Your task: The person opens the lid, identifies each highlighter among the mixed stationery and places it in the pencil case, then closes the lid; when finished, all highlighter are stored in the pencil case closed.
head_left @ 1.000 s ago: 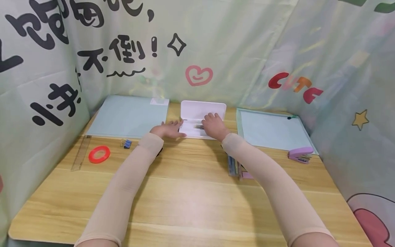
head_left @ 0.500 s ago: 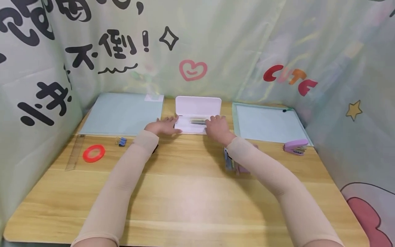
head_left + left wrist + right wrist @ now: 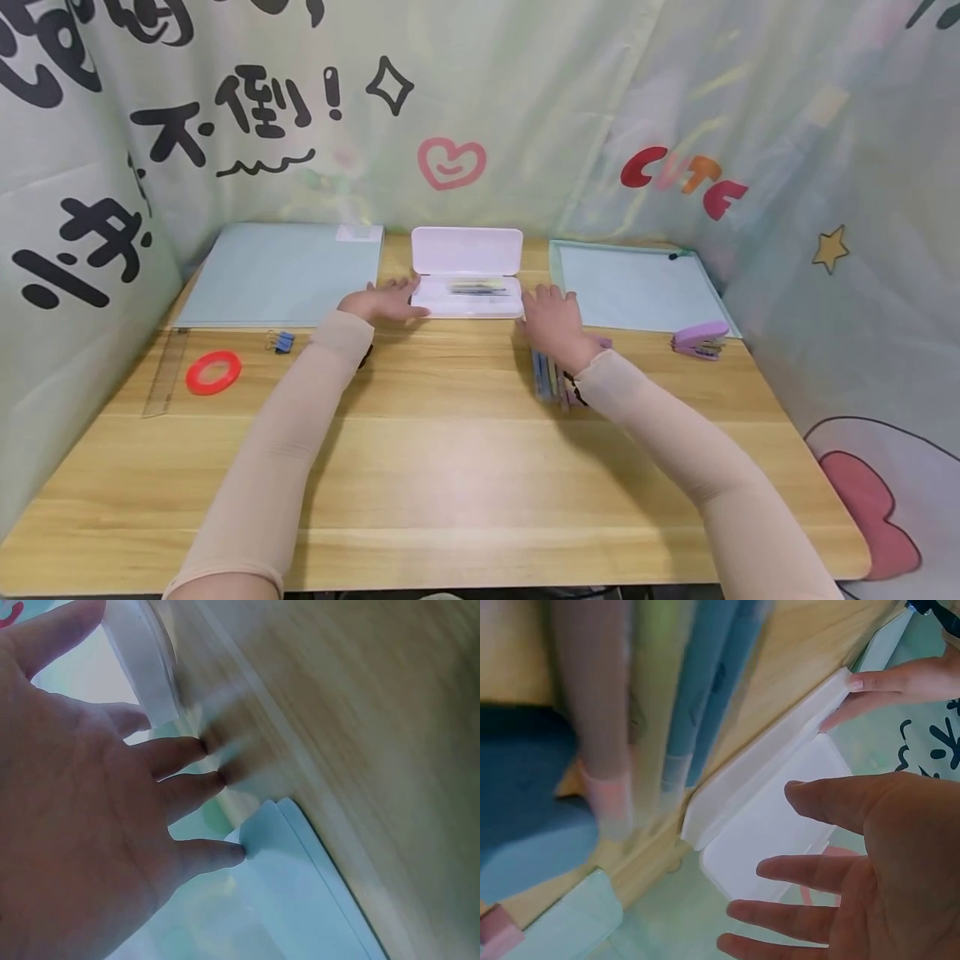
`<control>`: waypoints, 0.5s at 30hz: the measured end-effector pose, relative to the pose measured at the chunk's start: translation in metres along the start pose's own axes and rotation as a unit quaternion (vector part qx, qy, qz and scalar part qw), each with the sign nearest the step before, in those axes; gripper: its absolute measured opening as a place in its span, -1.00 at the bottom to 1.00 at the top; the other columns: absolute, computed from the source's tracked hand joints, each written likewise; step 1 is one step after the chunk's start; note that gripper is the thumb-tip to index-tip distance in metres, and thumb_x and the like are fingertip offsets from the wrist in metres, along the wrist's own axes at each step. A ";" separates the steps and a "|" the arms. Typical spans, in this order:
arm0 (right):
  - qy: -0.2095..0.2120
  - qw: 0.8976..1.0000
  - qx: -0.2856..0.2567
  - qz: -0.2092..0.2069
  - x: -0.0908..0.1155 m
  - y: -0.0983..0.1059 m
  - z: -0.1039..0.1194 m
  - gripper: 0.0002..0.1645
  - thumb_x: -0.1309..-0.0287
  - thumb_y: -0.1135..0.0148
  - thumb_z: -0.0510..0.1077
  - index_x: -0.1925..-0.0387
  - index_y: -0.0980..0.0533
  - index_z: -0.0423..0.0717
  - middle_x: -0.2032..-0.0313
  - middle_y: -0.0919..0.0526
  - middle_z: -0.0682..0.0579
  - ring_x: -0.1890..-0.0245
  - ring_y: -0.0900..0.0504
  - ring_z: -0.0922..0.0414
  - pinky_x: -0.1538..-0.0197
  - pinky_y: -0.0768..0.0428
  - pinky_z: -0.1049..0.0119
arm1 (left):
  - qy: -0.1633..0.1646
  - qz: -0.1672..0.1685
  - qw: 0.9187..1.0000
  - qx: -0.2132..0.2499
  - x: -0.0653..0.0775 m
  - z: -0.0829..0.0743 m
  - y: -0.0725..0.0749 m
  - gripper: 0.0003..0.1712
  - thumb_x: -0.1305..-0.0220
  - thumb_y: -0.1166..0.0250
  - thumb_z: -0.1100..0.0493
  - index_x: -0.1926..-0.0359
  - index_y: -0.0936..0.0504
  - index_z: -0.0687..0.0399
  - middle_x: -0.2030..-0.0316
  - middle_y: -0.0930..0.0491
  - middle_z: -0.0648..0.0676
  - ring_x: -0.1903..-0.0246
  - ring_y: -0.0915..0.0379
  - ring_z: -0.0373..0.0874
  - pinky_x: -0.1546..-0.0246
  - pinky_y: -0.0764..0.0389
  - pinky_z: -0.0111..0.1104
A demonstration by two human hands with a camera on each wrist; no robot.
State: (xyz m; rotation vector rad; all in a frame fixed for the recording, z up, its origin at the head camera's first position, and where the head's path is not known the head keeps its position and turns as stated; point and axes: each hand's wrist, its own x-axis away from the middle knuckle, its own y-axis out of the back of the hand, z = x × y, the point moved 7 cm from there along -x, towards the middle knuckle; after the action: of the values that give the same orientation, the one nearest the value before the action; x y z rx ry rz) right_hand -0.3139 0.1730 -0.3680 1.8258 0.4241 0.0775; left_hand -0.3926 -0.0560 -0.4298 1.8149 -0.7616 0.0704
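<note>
A white pencil case (image 3: 431, 308) lies with its lid raised at the back middle of the table. Several slim pens (image 3: 478, 288) are inside it. My left hand (image 3: 384, 302) is at the case's left end, fingers spread, with the thumb by the front corner. At the opposite end, my right hand (image 3: 555, 325) stands with fingers extended close to the case's right side. The right wrist view shows that palm with nothing in it. Upright pens or markers (image 3: 542, 375) are beneath the right wrist, partly hidden by it; they loom large as coloured barrels (image 3: 604, 697) in the right wrist view.
A light blue folder (image 3: 285, 275), clear ruler (image 3: 163, 379), red tape roll (image 3: 197, 383) and blue binder clip (image 3: 282, 342) lie at the left. To the right are a green-edged zip pouch (image 3: 630, 287) and a purple stapler (image 3: 699, 337). A printed curtain (image 3: 525, 108) surrounds the table.
My right hand has drawn away from over the case's tray to its right end, uncovering the pens. My left hand stays at the left end. The head view has shifted slightly.
</note>
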 end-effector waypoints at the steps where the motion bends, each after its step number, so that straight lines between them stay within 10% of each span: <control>1: 0.003 1.000 0.003 -0.007 0.002 0.000 0.000 -0.41 -0.03 -0.10 0.15 -0.02 -0.39 -0.14 0.24 -0.47 -0.18 0.26 -0.41 -0.13 0.24 -0.39 -0.07 | -0.002 -0.001 1.000 0.000 0.000 0.001 0.000 -0.03 -0.12 0.11 -0.35 -0.32 0.39 -0.05 -0.31 0.35 0.19 -0.25 0.50 0.13 -0.05 0.44 0.16; 5: 0.013 1.000 0.014 -0.018 0.010 -0.005 0.002 -0.35 -0.03 -0.09 0.16 -0.08 -0.35 -0.14 0.17 -0.45 -0.20 0.24 -0.41 -0.14 0.24 -0.38 -0.09 | -0.001 -0.002 1.000 0.002 0.000 0.002 -0.001 -0.04 -0.13 0.10 -0.33 -0.33 0.38 -0.03 -0.31 0.35 0.19 -0.25 0.50 0.13 -0.06 0.44 0.15; 15: 0.024 0.999 0.009 -0.040 0.031 -0.012 0.011 -0.54 0.00 -0.11 0.14 0.55 -0.39 -0.22 0.54 -0.37 -0.09 0.53 -0.37 -0.03 0.46 -0.38 0.03 | -0.003 -0.010 1.000 0.004 -0.003 0.003 0.000 -0.04 -0.12 0.10 -0.34 -0.33 0.36 -0.05 -0.31 0.33 0.17 -0.26 0.49 0.10 -0.07 0.42 0.14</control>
State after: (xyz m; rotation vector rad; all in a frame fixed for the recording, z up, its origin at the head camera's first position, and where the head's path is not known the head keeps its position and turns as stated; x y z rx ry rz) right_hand -0.2847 0.1761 -0.3880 1.8253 0.5323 0.0638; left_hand -0.3956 -0.0572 -0.4320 1.8301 -0.7468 0.0550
